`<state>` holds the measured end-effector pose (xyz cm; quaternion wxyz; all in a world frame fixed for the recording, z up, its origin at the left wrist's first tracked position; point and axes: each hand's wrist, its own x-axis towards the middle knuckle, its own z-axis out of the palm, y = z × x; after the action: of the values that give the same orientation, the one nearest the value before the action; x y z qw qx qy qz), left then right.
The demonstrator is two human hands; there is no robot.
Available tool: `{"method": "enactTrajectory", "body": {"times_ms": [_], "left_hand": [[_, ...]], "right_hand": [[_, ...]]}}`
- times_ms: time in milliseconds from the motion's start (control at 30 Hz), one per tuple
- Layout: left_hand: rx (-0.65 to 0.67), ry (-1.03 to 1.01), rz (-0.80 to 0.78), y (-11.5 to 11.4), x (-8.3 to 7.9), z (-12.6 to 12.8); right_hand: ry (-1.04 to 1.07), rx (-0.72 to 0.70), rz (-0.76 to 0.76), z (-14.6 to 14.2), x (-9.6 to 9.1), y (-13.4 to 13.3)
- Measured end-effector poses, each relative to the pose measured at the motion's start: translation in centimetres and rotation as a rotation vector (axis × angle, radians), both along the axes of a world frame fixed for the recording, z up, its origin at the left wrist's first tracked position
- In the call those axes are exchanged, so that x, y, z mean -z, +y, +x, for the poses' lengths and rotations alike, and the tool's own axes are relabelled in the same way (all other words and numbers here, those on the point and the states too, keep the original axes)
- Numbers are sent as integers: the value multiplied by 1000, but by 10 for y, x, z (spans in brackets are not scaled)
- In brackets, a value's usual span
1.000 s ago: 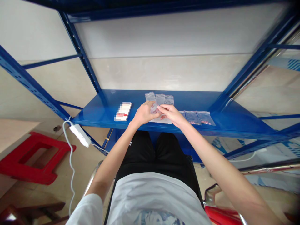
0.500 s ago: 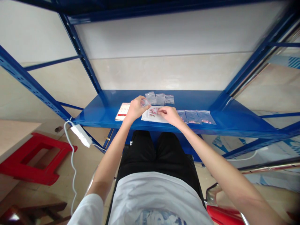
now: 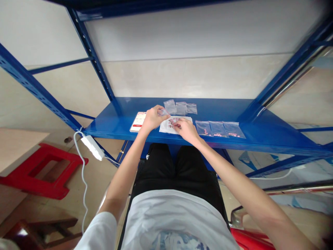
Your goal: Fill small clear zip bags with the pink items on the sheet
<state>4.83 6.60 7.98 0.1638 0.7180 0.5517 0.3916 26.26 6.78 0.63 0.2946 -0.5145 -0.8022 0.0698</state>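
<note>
On a blue metal shelf lies a white sheet [image 3: 166,129] with a cluster of small pink and dark red beads [image 3: 172,122] on it. My left hand [image 3: 153,117] grips a small clear zip bag [image 3: 163,112] just above the sheet's left side. Over the beads, my right hand [image 3: 185,128] has its fingertips pressed together; whether a bead is between them is too small to tell. To the right, three zip bags [image 3: 213,128] lie in a row, each with a few pink beads near its lower edge. Behind the sheet rest three flat zip bags [image 3: 180,108].
A phone [image 3: 137,121] with a lit screen lies left of the sheet. A white power strip [image 3: 92,147] hangs by the shelf's left post. Red stools [image 3: 52,191] stand on the floor at the left. Blue uprights [image 3: 95,59] frame the shelf.
My right hand has moved slightly left and down over the beads, covering more of them. My left hand still holds the clear zip bag. The whole view has shifted a little.
</note>
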Motion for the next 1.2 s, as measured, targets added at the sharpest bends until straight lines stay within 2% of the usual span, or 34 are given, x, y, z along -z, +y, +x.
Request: {"method": "enactTrajectory", "body": {"times_ms": [133, 267, 433, 567, 667, 867, 1100, 1200], "left_hand": [[17, 9, 7, 1, 2, -1], [90, 27, -27, 1, 3, -5], [225, 70, -72, -2, 2, -2], [260, 76, -145, -6, 2, 5], [291, 63, -172, -9, 2, 8], [461, 45, -174, -9, 7, 12], [438, 31, -155, -9, 9, 15], [445, 7, -158, -10, 9, 15]], "right_hand": [[-11, -4, 18, 0, 1, 1], [40, -13, 18, 4, -6, 4], [319, 17, -111, 15, -26, 6], [526, -45, -173, 18, -39, 1], [555, -79, -152, 14, -44, -3], [586, -132, -182, 6, -45, -7], [579, -62, -262, 6, -45, -8], [587, -76, -283, 7, -48, -9]]}}
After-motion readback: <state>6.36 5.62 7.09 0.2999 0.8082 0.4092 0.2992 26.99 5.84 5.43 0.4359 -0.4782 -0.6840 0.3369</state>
